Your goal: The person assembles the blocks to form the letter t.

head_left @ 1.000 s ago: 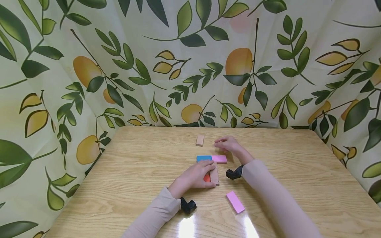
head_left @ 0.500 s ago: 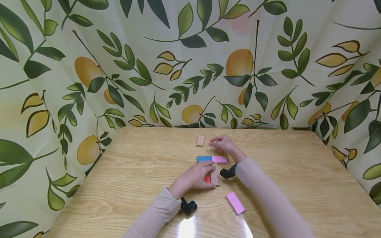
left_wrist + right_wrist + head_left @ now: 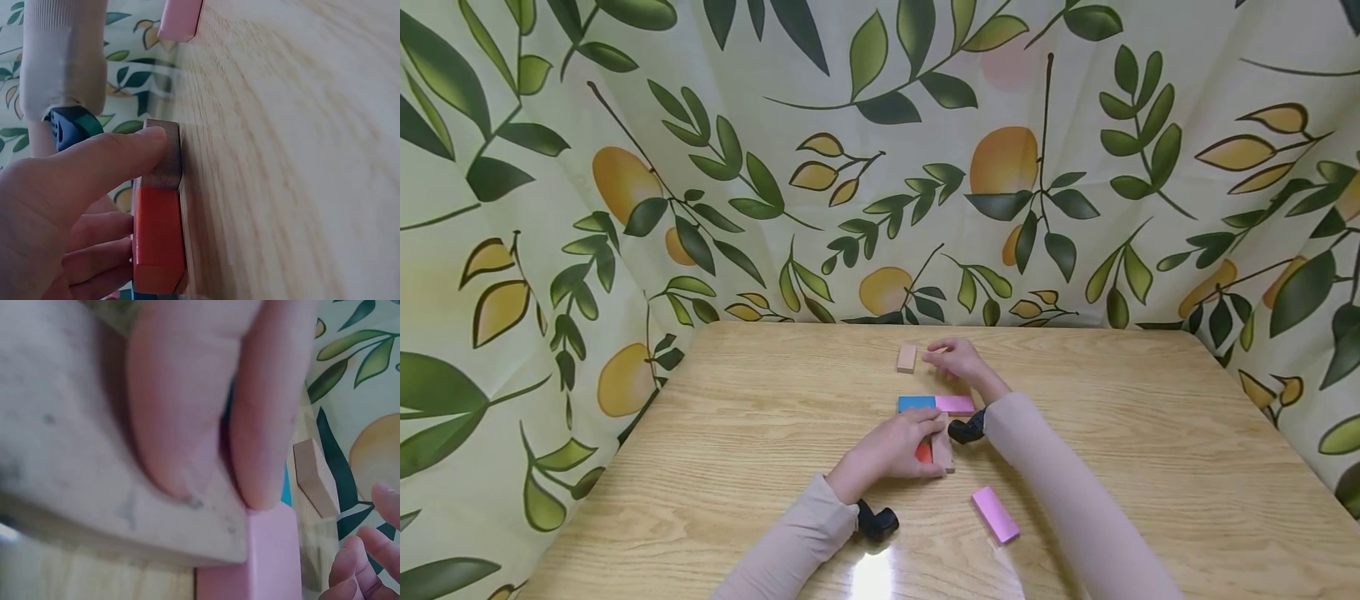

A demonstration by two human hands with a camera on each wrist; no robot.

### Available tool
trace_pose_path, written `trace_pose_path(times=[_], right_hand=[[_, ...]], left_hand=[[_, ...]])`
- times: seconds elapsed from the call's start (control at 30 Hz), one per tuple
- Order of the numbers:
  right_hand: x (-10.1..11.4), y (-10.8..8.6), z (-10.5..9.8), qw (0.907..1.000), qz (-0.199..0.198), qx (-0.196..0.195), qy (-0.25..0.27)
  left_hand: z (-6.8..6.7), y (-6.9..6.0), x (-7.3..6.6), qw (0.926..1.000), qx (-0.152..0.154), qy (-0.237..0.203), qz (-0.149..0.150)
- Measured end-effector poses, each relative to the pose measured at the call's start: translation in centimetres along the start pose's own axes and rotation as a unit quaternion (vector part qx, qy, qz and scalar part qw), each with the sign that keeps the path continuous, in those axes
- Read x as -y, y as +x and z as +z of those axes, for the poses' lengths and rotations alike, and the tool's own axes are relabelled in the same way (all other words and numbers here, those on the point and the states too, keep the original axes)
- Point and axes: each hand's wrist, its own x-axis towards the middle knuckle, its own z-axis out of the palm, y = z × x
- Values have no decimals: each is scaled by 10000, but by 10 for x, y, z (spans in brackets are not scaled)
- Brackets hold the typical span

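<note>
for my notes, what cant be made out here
Head: most of the red block, hidden by the left hand.
Left wrist: part of one pink block, cut by top edge.
Right wrist: part of the gripped wooden block, cut by left edge; part of right hand, by right edge.

Red blk (image 3: 923, 452) part-hidden by L hand (image 3: 891, 446)

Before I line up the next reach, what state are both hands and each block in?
Left hand: grips the near tan block
Right hand: holds nothing, beside the far tan block
Near tan block: held, against the red block
Red block: partly covered by the left hand
Blue block: end to end with the far pink block
Far pink block: not held
Near pink block: flat, apart
Far tan block: flat, apart
</note>
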Motion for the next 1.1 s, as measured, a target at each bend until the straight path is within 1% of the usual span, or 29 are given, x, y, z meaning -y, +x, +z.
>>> trace_pose_path(times=[0.2, 0.4, 0.57, 0.7, 0.87, 0.97, 1.1], right_hand=[[2, 7, -1, 9997, -38, 33, -226], [4, 12, -4, 9995, 19, 5, -323], [4, 17, -5, 9991, 99, 156, -369], [4, 20, -5, 9988, 90, 290, -374], [6, 22, -1, 9985, 15, 393, -377], [8, 24, 2, 9983, 49, 470, -346], [9, 27, 7, 9975, 128, 600, -339]], left_hand=[[-1, 0, 0, 10000, 17, -71, -44], [3, 2, -1, 9999, -111, -45, 40], [4, 4, -1, 10000, -85, -37, 28], [4, 4, -2, 10000, -46, -62, -4], [5, 4, -1, 9999, -130, -38, 1], [5, 3, 0, 9998, -182, -33, 18], [3, 1, 0, 9998, -169, -87, -42]])
